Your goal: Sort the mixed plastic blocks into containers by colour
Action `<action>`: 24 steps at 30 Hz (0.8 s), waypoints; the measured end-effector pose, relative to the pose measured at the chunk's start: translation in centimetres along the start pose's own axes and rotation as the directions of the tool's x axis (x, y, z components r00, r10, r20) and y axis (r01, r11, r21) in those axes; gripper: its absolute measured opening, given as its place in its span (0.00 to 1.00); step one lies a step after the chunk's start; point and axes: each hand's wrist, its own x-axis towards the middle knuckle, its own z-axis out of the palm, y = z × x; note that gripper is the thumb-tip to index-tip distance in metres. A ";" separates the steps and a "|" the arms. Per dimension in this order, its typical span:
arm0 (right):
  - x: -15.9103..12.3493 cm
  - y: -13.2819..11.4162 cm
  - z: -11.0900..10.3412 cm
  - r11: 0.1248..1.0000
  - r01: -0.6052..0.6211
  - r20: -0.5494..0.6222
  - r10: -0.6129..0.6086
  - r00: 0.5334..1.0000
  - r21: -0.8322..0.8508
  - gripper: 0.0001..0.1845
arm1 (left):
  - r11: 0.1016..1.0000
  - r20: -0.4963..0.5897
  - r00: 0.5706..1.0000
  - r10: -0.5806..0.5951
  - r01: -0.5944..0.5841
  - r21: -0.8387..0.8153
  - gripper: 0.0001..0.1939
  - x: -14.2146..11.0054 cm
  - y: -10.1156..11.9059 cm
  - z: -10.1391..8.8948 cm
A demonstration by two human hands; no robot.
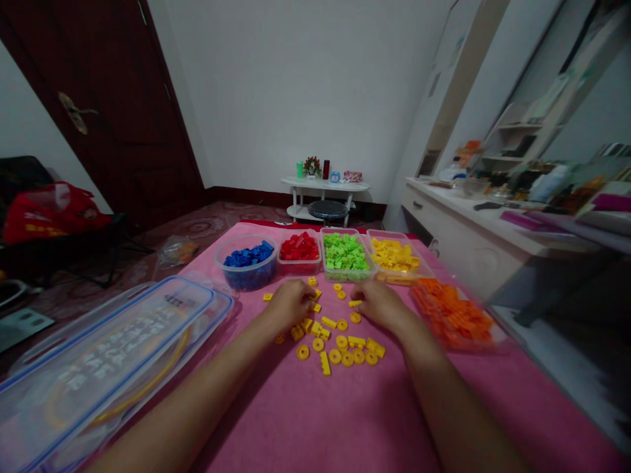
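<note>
Several loose yellow bricks and round pieces [340, 341] lie scattered on the pink tablecloth [345, 414] in front of me. My left hand [290, 303] rests palm down on the left part of the scatter, fingers curled over some yellow pieces near its fingertips. My right hand [379, 303] lies palm down on the right side, its fingers curled beside a small yellow brick [355, 303]. What either hand grips under its fingers is hidden.
Behind the scatter stand a round tub of blue bricks [246, 263], and clear trays of red [298, 251], green [346, 253], yellow [394, 256] and orange bricks [451, 312]. A large clear lidded box [108, 355] sits at the left. A white counter [473, 217] runs along the right.
</note>
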 end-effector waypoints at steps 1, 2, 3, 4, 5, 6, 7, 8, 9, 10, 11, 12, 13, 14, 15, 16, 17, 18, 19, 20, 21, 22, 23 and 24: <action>0.1 -0.1 0.3 1.000 -0.012 -0.004 0.012 1.000 -0.007 0.11 | 1.000 -0.021 1.000 0.007 -0.007 -0.004 0.11 0.0 0.1 0.4; 0.1 -0.2 0.5 1.000 -0.028 -0.010 0.028 1.000 -0.013 0.09 | 1.000 -0.045 0.999 0.011 -0.011 -0.007 0.12 0.0 0.1 0.7; 0.2 -0.2 0.6 0.999 -0.044 -0.016 0.044 0.999 -0.017 0.08 | 1.000 -0.062 0.998 0.014 -0.015 -0.009 0.12 0.0 0.1 1.0; 0.2 -0.2 0.5 0.998 -0.060 -0.021 0.059 0.998 -0.018 0.07 | 1.000 -0.072 0.997 0.021 -0.022 -0.010 0.13 -0.1 0.0 1.2; 0.2 -0.2 0.3 0.997 -0.072 -0.026 0.072 0.997 -0.016 0.06 | 0.999 -0.072 0.997 0.031 -0.032 -0.012 0.13 -0.2 0.0 1.3; 0.2 0.0 -0.1 0.997 -0.079 -0.030 0.079 0.996 -0.010 0.05 | 0.999 -0.065 0.997 0.044 -0.045 -0.016 0.13 -0.3 -0.1 1.4; 0.1 0.1 -0.6 0.997 -0.082 -0.030 0.082 0.996 -0.005 0.05 | 0.998 -0.055 0.997 0.056 -0.058 -0.019 0.12 -0.4 -0.2 1.5; 0.0 0.3 -1.1 0.997 -0.083 -0.020 0.083 0.996 -0.003 0.05 | 0.998 -0.046 0.997 0.067 -0.068 -0.019 0.12 -0.5 -0.4 1.5; -0.2 0.5 -1.6 0.997 -0.079 -0.002 0.079 0.997 -0.004 0.06 | 0.997 -0.040 0.997 0.072 -0.073 -0.017 0.12 -0.6 -0.5 1.5; -0.3 0.7 -2.0 0.997 -0.071 0.023 0.071 0.997 -0.006 0.08 | 0.997 -0.039 0.996 0.074 -0.075 -0.015 0.12 -0.7 -0.5 1.5; -0.4 0.8 -2.2 0.998 -0.059 0.053 0.060 0.997 -0.012 0.10 | 0.997 -0.042 0.996 0.072 -0.073 -0.013 0.12 -0.7 -0.6 1.5; -0.5 0.9 -2.3 0.999 -0.048 0.084 0.049 0.995 -0.022 0.12 | 0.998 -0.048 0.997 0.067 -0.068 -0.011 0.12 -0.8 -0.6 1.6; -0.6 1.1 -2.2 0.999 -0.041 0.108 0.044 0.993 -0.030 0.14 | 0.998 -0.055 0.996 0.063 -0.063 -0.008 0.11 -0.8 -0.6 1.6; -0.6 1.2 -1.9 0.999 -0.038 0.123 0.042 0.992 -0.034 0.15 | 0.998 -0.064 0.996 0.059 -0.060 -0.007 0.10 -0.8 -0.6 1.7; -0.5 1.3 -1.5 0.999 -0.035 0.130 0.039 0.991 -0.032 0.14 | 0.998 -0.073 0.996 0.059 -0.060 -0.008 0.09 -0.8 -0.5 1.7; -0.4 1.5 -1.1 0.999 -0.034 0.131 0.037 0.991 -0.023 0.13 | 0.998 -0.082 0.995 0.062 -0.063 -0.011 0.08 -0.8 -0.5 1.7; -0.2 1.7 -0.7 1.000 -0.031 0.124 0.031 0.992 -0.006 0.11 | 0.998 -0.094 0.994 0.062 -0.064 -0.018 0.07 -0.8 -0.4 1.8; 0.0 1.9 -0.3 0.999 -0.027 0.108 0.025 0.994 0.016 0.08 | 0.998 -0.106 0.993 0.059 -0.063 -0.031 0.07 -0.9 -0.4 1.8; 0.2 2.1 0.0 0.999 -0.018 0.081 0.015 0.997 0.042 0.07 | 0.997 -0.118 0.992 0.054 -0.061 -0.049 0.07 -0.9 -0.3 1.8; 0.4 2.2 0.2 0.997 -0.005 0.041 0.001 0.999 0.075 0.06 | 0.996 -0.129 0.990 0.048 -0.057 -0.070 0.08 -1.0 -0.3 1.9; 0.6 2.2 0.3 0.993 0.009 -0.006 -0.008 1.000 0.120 0.06 | 0.994 -0.143 0.989 0.041 -0.055 -0.091 0.09 -1.0 -0.3 2.0; 0.8 2.1 0.4 0.982 0.022 -0.053 -0.012 0.999 0.188 0.05 | 0.992 -0.158 0.987 0.037 -0.055 -0.109 0.10 -1.1 -0.3 2.1; 0.9 1.9 0.3 0.960 0.029 -0.097 -0.002 0.995 0.278 0.05 | 0.991 -0.174 0.984 0.036 -0.058 -0.124 0.10 -1.1 -0.3 2.2; 0.9 1.6 0.1 0.922 0.031 -0.135 0.023 0.991 0.385 0.05 | 0.989 -0.189 0.981 0.034 -0.060 -0.136 0.11 -1.1 -0.3 2.3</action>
